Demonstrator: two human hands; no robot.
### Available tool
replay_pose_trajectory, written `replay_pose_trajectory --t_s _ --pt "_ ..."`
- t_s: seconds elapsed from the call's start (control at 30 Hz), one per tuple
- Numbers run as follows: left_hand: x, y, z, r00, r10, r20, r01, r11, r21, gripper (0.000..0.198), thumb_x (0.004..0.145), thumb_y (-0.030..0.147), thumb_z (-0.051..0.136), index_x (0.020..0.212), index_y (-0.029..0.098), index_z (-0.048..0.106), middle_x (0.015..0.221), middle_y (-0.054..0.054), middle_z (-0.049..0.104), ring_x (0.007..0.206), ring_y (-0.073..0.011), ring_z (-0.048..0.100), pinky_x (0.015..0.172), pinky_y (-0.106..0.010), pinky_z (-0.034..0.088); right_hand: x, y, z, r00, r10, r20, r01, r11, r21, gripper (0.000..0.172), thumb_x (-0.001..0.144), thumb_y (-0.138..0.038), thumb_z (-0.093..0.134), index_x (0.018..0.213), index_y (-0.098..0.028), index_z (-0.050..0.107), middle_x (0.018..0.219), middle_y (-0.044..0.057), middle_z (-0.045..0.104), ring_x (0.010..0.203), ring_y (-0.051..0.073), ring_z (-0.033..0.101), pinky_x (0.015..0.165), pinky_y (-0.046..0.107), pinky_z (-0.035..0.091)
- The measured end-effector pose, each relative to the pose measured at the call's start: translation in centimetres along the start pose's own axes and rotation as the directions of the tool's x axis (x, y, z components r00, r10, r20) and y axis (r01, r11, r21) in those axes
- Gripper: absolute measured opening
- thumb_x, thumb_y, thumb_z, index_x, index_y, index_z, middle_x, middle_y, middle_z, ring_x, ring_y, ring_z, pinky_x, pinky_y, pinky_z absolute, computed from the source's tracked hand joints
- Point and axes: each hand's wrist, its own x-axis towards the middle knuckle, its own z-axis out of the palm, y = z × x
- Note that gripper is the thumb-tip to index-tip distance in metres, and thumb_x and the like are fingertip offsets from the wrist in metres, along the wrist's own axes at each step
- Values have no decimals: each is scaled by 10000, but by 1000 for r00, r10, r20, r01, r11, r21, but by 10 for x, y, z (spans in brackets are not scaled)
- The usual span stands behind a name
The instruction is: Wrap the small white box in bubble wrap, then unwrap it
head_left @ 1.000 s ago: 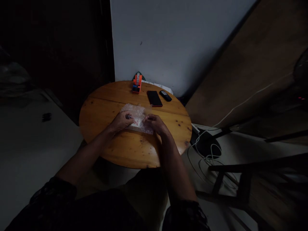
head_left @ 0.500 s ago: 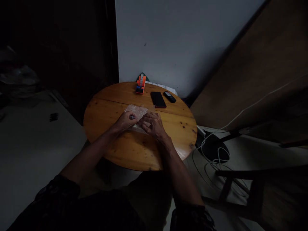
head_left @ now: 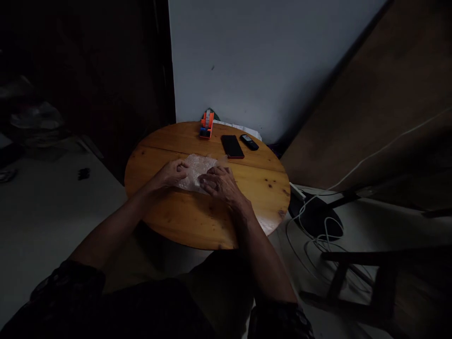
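Observation:
A sheet of clear bubble wrap lies on the round wooden table between my two hands. At its left edge is my left hand, open, with its fingers loosely bent and the tips touching the plastic. Over the right part of the wrap, my right hand is open too, thumb and fingers apart, with fingertips resting on the sheet. That hand covers some of the plastic, so whether anything lies under it is hidden.
Toward the wall stands an orange tape dispenser. A dark phone-like slab and a small black keypad handset lie beyond my right hand. Pale cables loop on the floor at right, near a dark wooden stool.
My left hand has moved left, away from my right hand, and its pinched fingers have opened. More of the bubble wrap shows between the hands. My right hand has stayed nearly in place.

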Motion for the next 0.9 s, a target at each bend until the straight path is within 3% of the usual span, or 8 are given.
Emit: replay_pose_trajectory --t_s 0.1,0.17,0.3,0.47,0.6,0.77,0.9 --pt "3 -7 11 998 -42 -50 46 995 87 379 584 244 573 950 175 640 628 46 534 550 -134 487 505 -232 359 0 -3 1 1000 2 9 -2 999 -49 281 935 -353 579 1144 -260 742 1084 92 666 1032 256 536 903 396 292" --pt "4 -12 14 998 -3 -62 13 986 165 361 589 254 566 936 188 645 641 40 548 575 -146 501 521 -237 360 1 -5 1 1000 1 13 0 997 -83 308 943 -347 558 1188 -265 727 1083 96 661 1018 256 531 905 400 289" --pt "1 -20 3 990 65 -128 -19 942 334 347 626 359 630 937 208 658 750 -8 626 680 -191 563 587 -265 388 2 -8 3 1000 -15 15 17 992 -125 322 946 -358 557 1207 -264 720 1085 102 659 1017 261 525 912 406 283" --pt "0 -29 -12 986 -14 -168 75 927 367 402 586 524 713 830 214 634 769 -35 664 697 -218 601 588 -274 399 3 -7 5 1000 -10 -4 9 992 -127 318 944 -429 575 1151 -254 741 1119 113 648 1032 275 519 902 417 293" --pt "2 -31 -9 992 -83 -100 109 951 289 323 539 465 756 674 217 599 603 1 608 552 -181 551 502 -264 352 4 -6 6 1000 -1 1 1 994 -110 326 942 -433 585 1171 -259 736 1181 114 648 1077 287 521 917 425 299" --pt "-6 -21 2 983 -181 -15 180 983 -40 143 575 295 685 633 191 605 495 30 531 431 -124 457 456 -251 305 5 -8 5 999 19 41 -15 995 -97 344 944 -412 589 1217 -250 719 1184 113 652 1087 285 516 927 421 310" --pt "-12 -6 10 976 -219 -15 213 960 -180 78 616 236 636 625 190 573 435 55 455 372 -93 372 410 -234 244 5 -6 6 1000 16 18 -15 997 -81 350 936 -427 598 1203 -237 722 1251 125 607 1143 295 493 950 420 317"
